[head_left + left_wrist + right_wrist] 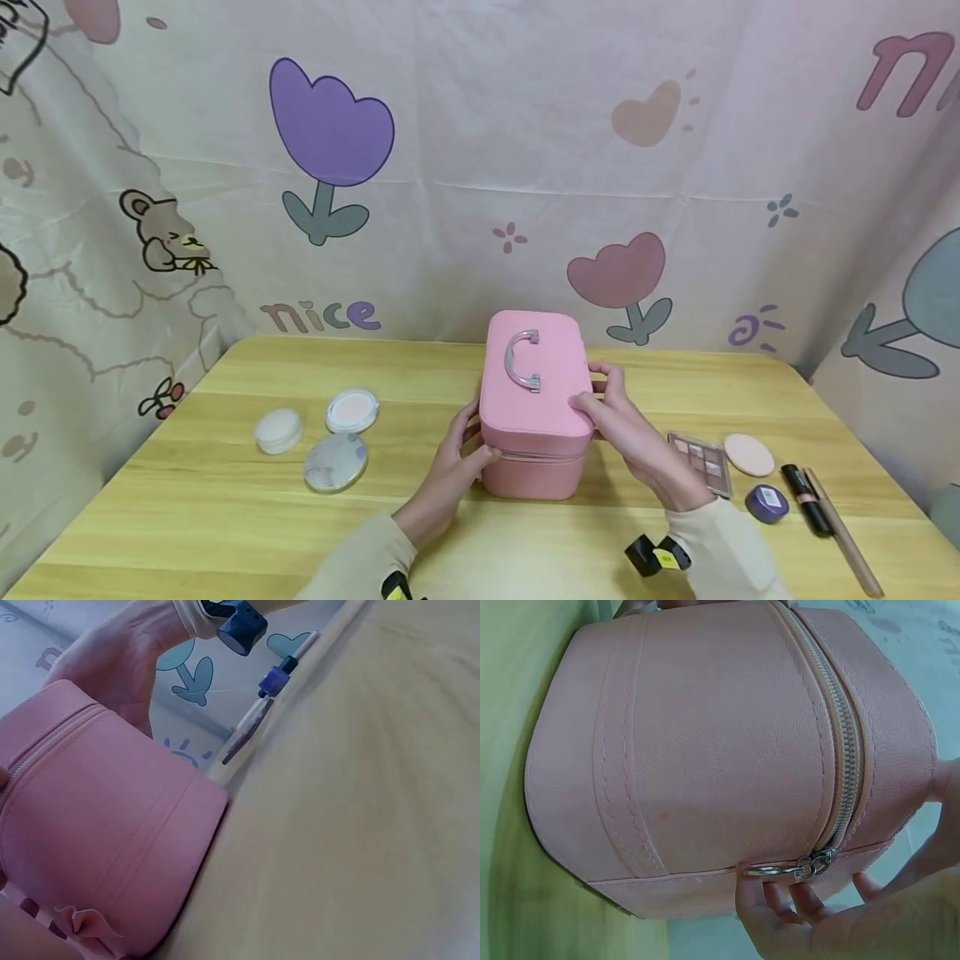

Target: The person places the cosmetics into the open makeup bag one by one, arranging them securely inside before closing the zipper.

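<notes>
Pale sleeves (726, 550) lie foremost. Left hand (448, 479) grips the pink case (540, 421) at its eight o'clock; right hand (633, 433) grips at three, touching the zip pull (774, 870). Case sits on the table (187, 517). Three round compacts (336, 463) lie at nine o'clock; printed curtain (465, 92) behind, at twelve.

From above, the head view faces forward and down; both tilted wrist views share its mid-frame case (536, 410), close up.
</notes>
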Tool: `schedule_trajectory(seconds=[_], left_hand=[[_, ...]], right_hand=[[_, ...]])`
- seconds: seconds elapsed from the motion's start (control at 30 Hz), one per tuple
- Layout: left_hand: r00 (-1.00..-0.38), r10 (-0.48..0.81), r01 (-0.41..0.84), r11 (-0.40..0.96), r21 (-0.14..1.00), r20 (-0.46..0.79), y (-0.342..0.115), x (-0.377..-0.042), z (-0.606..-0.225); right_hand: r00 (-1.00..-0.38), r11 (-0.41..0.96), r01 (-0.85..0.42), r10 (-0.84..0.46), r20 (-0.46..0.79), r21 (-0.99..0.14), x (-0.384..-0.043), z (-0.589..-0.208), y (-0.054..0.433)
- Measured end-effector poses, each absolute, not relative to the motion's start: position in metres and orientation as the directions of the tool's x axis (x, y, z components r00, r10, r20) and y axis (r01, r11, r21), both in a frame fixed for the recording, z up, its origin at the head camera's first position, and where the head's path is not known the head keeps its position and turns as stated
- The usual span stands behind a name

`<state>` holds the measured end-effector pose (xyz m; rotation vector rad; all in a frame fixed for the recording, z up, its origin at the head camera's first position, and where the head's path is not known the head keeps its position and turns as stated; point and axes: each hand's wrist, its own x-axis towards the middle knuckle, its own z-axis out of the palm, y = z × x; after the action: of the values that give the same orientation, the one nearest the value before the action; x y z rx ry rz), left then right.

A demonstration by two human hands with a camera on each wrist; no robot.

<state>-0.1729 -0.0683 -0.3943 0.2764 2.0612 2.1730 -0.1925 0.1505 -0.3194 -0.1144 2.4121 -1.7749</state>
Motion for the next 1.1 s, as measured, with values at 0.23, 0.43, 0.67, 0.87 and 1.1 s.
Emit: schedule_trajectory(seconds=[0.23, 0.43, 0.67, 0.87, 1.1], left_hand=[[-0.975, 0.22, 0.028, -0.081, 0.996, 0.045, -0.084, -0.153, -0.396], [-0.977, 0.206, 0.035, -0.097, 0.995, 0.054, -0.098, -0.137, -0.395], [-0.975, 0.201, 0.076, -0.107, 0.991, 0.097, -0.114, -0.132, -0.391], [-0.979, 0.188, 0.059, -0.083, 0.995, 0.074, -0.127, -0.126, -0.391], [-0.982, 0.167, 0.086, -0.028, 0.996, 0.089, -0.135, -0.123, -0.396]], right_hand=[[-0.986, 0.28, 0.002, -0.159, -0.048, -0.96, -0.178, -0.322, 0.138], [-0.987, 0.287, -0.02, -0.161, -0.027, -0.958, -0.166, -0.319, 0.125], [-0.984, 0.284, -0.065, -0.177, 0.014, -0.957, -0.163, -0.317, 0.113], [-0.987, 0.295, -0.093, -0.153, 0.049, -0.951, -0.157, -0.324, 0.099], [-0.987, 0.36, -0.119, -0.146, 0.07, -0.925, -0.157, -0.331, 0.09]])
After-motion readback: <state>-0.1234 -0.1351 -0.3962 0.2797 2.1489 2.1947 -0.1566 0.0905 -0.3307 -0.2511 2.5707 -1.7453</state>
